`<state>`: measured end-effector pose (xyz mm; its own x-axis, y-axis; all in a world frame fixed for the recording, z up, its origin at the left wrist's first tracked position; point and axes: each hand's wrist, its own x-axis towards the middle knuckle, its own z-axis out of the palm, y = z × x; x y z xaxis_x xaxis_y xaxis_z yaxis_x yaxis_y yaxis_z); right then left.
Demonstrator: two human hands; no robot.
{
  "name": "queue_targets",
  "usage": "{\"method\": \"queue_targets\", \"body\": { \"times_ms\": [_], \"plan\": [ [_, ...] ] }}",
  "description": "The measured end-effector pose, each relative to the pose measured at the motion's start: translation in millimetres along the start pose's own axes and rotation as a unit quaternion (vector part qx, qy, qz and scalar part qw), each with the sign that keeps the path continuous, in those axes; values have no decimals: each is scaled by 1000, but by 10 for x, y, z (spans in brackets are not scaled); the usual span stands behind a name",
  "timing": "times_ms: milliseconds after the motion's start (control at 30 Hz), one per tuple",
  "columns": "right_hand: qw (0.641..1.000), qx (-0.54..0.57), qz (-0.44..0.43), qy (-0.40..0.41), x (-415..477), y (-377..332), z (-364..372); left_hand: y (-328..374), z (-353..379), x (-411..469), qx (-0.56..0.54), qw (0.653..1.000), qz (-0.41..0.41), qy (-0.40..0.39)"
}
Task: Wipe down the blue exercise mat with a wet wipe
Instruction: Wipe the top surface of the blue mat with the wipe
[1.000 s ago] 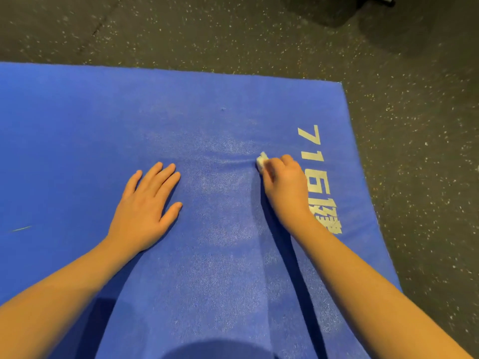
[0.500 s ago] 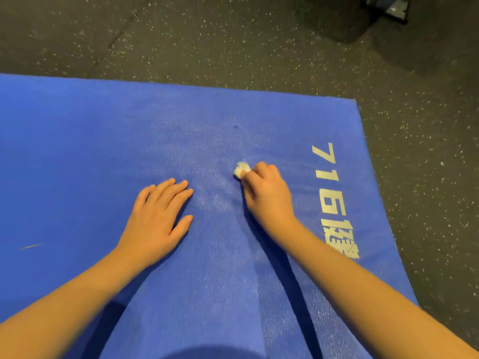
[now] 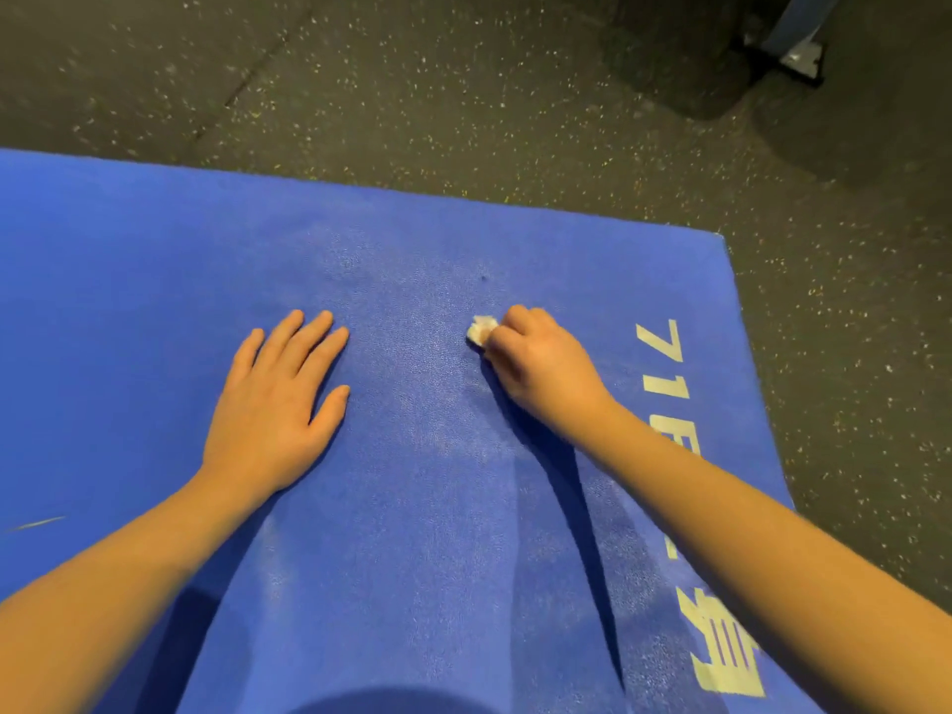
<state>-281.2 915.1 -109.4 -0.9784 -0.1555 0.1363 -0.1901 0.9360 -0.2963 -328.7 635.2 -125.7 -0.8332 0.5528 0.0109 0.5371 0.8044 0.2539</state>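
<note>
Exercise mat (image 3: pixel 154 301) flat on the floor (image 3: pixel 463 95), across the near and left of the view; floor beyond its far edge and past its right edge. Left grip (image 3: pixel 273 404) palm-down on the mat, left of centre, fingers straight and pointing away. Right grip (image 3: pixel 541 368) to its right, apart from it, knuckles up, curled round a wet wipe (image 3: pixel 481 329) and pressing it on the mat; wipe poking out at the far-left side of that grip. Small mark (image 3: pixel 484 278) on the mat just beyond the wipe. Printed lettering (image 3: pixel 664 363) on the mat right of the right grip, along the right edge, partly hidden by the right forearm. Thin streak (image 3: pixel 36 523) on the mat at far left, beside the left forearm. Foot of some equipment (image 3: pixel 793 49) on the floor at far right, well apart from the mat.
</note>
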Motion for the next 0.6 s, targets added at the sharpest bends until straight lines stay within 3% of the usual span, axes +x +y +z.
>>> {"method": "queue_targets", "body": {
  "times_ms": [67, 133, 200, 267, 367, 433, 500, 600],
  "plan": [
    [998, -42, 43, 25, 169, 223, -63, -4, 0, -1, -8, 1000, 0, 2],
    [974, -61, 202, 82, 371, 437, -90, -8, 0, 3, -12, 1000, -1, 3],
    [929, -40, 358, 84, 535, 479, -30, -10, 1, 4, -16, 1000, -2, 4],
    [940, 6, 332, 74, 635, 265, 66, -14, 7, -4, -22, 1000, -3, 7],
    [993, 44, 108, 32, 591, -18, 145, -18, 8, -7, -32, 999, -4, 16],
    [998, -9, 63, 10, 671, 111, 59, -16, 14, -1, -38, 999, -2, 22],
    [984, -61, 165, 15, 809, 290, -19, -18, 18, 2, -44, 999, 0, 27],
    [927, -51, 369, 50, 1028, 388, -67, -27, 15, 0, -47, 998, -1, 28]
  ]
}}
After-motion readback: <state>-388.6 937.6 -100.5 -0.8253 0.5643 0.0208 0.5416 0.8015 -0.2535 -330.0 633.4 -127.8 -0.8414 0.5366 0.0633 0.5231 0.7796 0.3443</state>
